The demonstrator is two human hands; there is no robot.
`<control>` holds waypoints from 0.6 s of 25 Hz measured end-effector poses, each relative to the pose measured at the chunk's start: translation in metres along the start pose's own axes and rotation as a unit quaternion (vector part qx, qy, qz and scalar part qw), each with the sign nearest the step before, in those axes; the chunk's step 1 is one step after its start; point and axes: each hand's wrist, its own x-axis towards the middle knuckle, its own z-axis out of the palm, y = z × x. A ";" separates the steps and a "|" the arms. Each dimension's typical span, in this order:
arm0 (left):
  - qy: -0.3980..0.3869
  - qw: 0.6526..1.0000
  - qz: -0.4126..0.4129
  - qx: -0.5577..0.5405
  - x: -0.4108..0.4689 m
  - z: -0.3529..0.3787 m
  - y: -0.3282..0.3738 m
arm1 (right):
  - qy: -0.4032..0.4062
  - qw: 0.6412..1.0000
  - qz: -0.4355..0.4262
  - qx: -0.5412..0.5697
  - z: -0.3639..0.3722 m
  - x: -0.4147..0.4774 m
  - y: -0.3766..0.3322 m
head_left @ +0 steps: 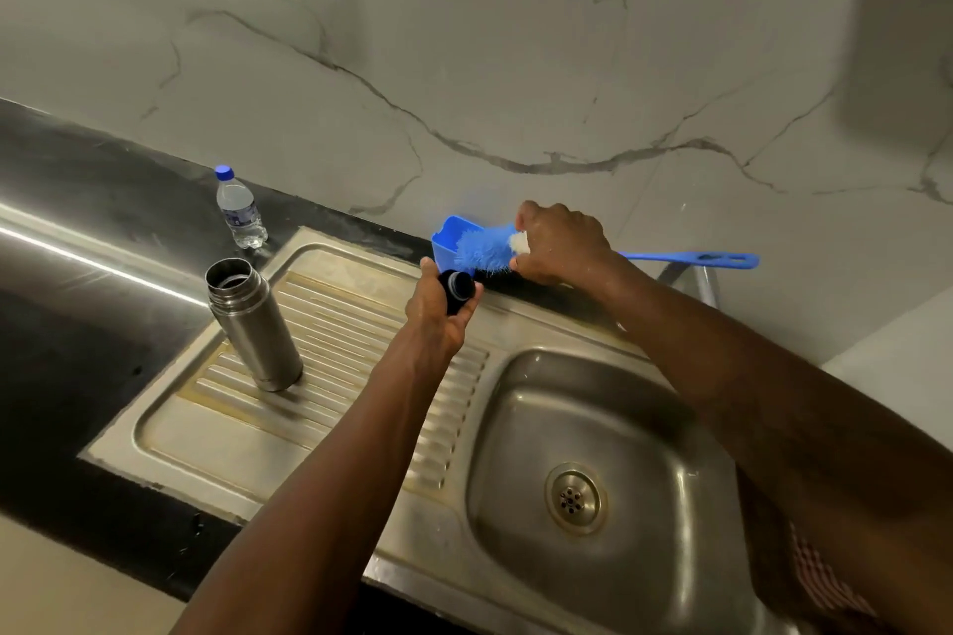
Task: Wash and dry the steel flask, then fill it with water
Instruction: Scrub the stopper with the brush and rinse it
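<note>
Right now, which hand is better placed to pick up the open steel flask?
Likely the left hand: it is nearer the cylindrical steel flask on the ribbed drainboard, though it holds a round black cap. The right hand grips the blue bottle brush.

A black countertop point(129, 181) runs along a marbled wall, with a stainless steel sink unit point(170, 449) set into it. A steel flask point(252, 325) stands upright with its mouth open on the unit's ribbed drainboard point(361, 335). Right of the drainboard is the basin point(619, 418), with a round strainer point(572, 498) at its bottom. A clear water bottle point(240, 211) with a blue cap stands on the countertop near the wall. A blue plastic tub point(446, 242) sits at the unit's back edge.
</note>
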 end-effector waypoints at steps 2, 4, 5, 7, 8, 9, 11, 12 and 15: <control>0.002 1.000 -0.001 -0.022 0.010 0.002 0.009 | 0.015 1.000 -0.010 -0.017 -0.003 0.021 -0.004; 0.004 1.000 0.001 -0.030 0.023 0.004 0.018 | 0.025 0.998 -0.022 -0.046 -0.003 0.042 -0.007; 0.008 1.000 0.003 -0.028 0.030 0.006 0.023 | 0.028 0.997 -0.027 -0.060 -0.004 0.052 -0.009; 0.014 1.000 0.003 -0.024 0.044 0.009 0.029 | 0.030 0.996 -0.036 -0.073 -0.006 0.072 -0.014; 0.017 1.000 0.001 -0.021 0.052 0.010 0.030 | 0.024 0.996 -0.042 -0.081 -0.006 0.081 -0.017; 0.021 1.000 -0.002 -0.017 0.059 0.011 0.032 | 0.015 0.994 -0.051 -0.095 -0.006 0.089 -0.020; 0.028 0.999 -0.012 -0.012 0.073 0.013 0.032 | -0.006 0.989 -0.072 -0.132 -0.003 0.105 -0.029; 0.030 0.999 -0.017 -0.010 0.079 0.014 0.032 | -0.014 0.985 -0.082 -0.152 -0.001 0.111 -0.034; 0.031 0.999 -0.027 -0.006 0.093 0.015 0.031 | -0.047 0.973 -0.108 -0.198 0.008 0.127 -0.048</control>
